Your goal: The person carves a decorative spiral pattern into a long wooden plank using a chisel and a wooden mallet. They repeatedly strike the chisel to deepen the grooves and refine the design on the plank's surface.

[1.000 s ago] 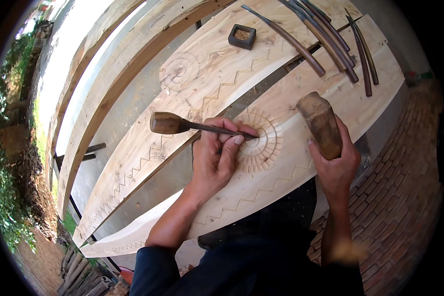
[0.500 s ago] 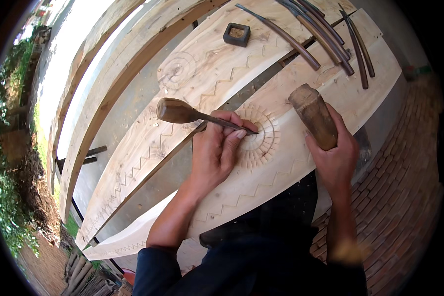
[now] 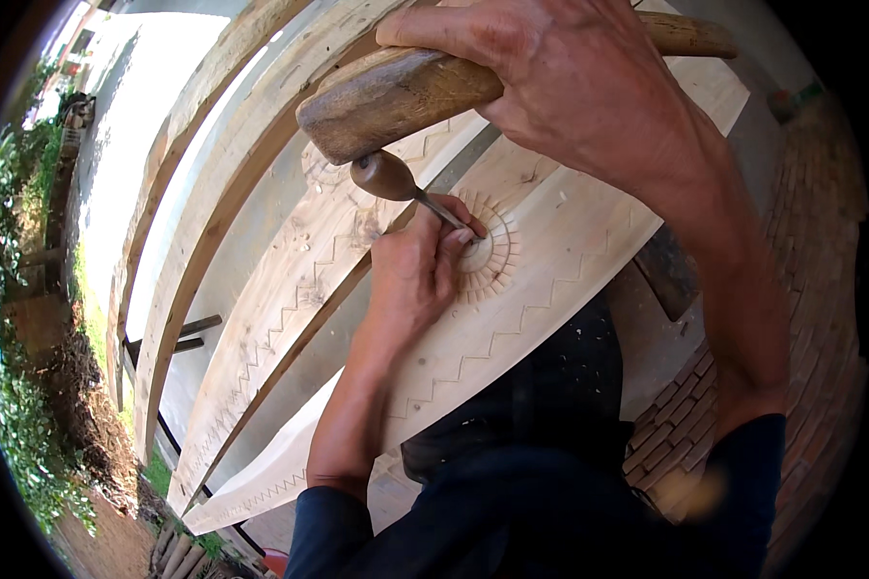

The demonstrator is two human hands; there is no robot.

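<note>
My left hand (image 3: 417,262) grips a chisel by its metal shaft (image 3: 438,208), its tip on a carved radial rosette (image 3: 495,265) in a pale, curved wooden board (image 3: 512,338). The chisel's bulbous wooden handle (image 3: 384,178) points up and left. Above it my right hand (image 3: 570,87) holds a worn wooden mallet (image 3: 396,101), whose left end is at the handle's top; whether they touch I cannot tell. Zigzag lines run along this board and the neighbouring board (image 3: 290,289). The chisels laid out earlier are mostly hidden behind my right hand and arm.
Curved wooden beams (image 3: 217,193) lie at the left, beside dark bars (image 3: 188,343) and foliage (image 3: 19,405). A dark flat piece (image 3: 666,275) sits under the board's right edge. Brick paving (image 3: 811,309) is at the right, stacked logs (image 3: 179,555) at the lower left.
My right hand has swung the mallet up and left, from the board's right side to over the chisel handle. My left hand stays on the chisel at the rosette. The view has shifted slightly.
</note>
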